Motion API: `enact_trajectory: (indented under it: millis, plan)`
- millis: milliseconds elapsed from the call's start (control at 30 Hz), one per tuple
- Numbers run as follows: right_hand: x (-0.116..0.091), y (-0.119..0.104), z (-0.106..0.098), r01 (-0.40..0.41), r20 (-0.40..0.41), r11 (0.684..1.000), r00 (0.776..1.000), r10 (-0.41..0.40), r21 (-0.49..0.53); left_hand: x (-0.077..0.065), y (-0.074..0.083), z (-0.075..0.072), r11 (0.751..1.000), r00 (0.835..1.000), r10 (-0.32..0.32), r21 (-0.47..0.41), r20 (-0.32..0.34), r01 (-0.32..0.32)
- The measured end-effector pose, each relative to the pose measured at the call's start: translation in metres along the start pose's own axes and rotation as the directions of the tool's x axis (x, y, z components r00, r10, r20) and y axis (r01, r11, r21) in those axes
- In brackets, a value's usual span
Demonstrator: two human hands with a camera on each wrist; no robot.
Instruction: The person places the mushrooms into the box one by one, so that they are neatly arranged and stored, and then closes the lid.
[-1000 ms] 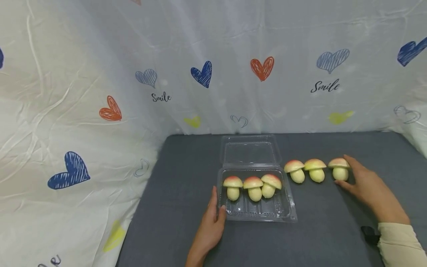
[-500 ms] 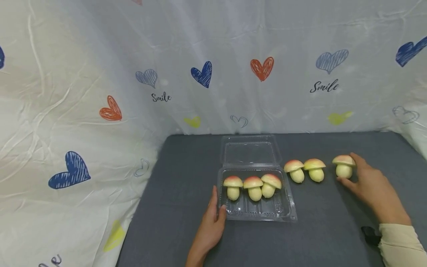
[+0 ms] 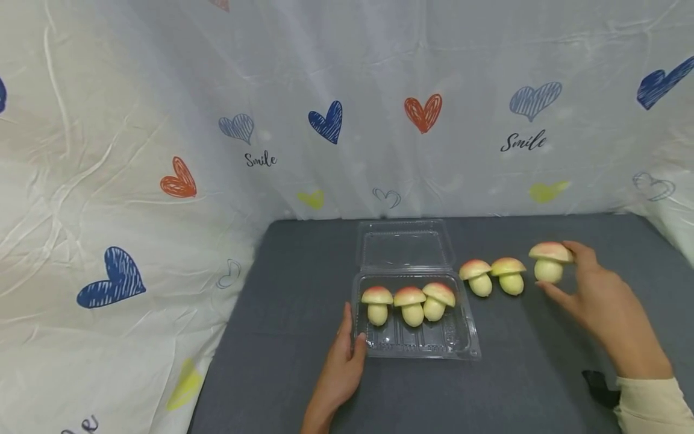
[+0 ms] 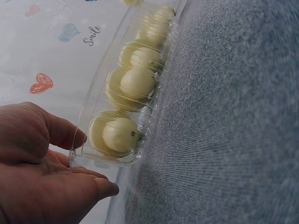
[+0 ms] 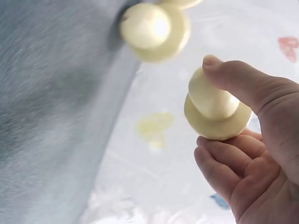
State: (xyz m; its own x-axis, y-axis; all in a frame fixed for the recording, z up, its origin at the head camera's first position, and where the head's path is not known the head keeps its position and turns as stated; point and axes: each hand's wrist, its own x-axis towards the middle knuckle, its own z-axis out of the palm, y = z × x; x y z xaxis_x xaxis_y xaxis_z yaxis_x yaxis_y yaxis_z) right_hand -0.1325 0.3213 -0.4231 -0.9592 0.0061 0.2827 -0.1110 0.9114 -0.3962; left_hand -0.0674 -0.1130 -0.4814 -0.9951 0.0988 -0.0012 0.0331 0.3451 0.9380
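Observation:
A clear plastic clamshell container (image 3: pixel 466 348) lies with its lid (image 3: pixel 403 244) folded back. Inside it three toy mushrooms (image 3: pixel 410 304) with reddish-topped caps and pale stems sit in a row. My left hand (image 3: pixel 338 374) grips the container's left rim; in the left wrist view thumb and fingers (image 4: pixel 65 133) are on either side of that edge. My right hand (image 3: pixel 607 307) pinches another mushroom (image 3: pixel 549 271) between thumb and fingers, cap up, over the table. The right wrist view shows the thumb on its stem (image 5: pixel 212 95) and fingers at the cap.
Two more mushrooms (image 3: pixel 478 283) stand side by side between the container and my right hand. A dark grey cloth (image 3: pixel 488 398) covers the table. Behind and to the left hangs a white curtain (image 3: pixel 347 66) printed with hearts. Something black (image 3: pixel 600 389) shows by the right sleeve.
My right hand has lifted the rightmost mushroom off the table, shifting first slightly right, then up and back left. The left hand and the container stay in place.

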Motion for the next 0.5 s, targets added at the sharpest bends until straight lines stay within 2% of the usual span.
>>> enact_trajectory:
  millis: [167,500]
  plan:
    - [-0.006,-0.02,-0.008,0.057,-0.058,0.998,0.997,-0.057,-0.005,0.0,0.0,-0.001,1.0,1.0,0.001,-0.006,-0.003,-0.001]
    - [-0.016,-0.055,-0.017,0.139,-0.097,0.99,0.986,-0.139,-0.008,0.0,-0.001,-0.001,1.0,1.0,0.003,-0.006,0.002,-0.003]
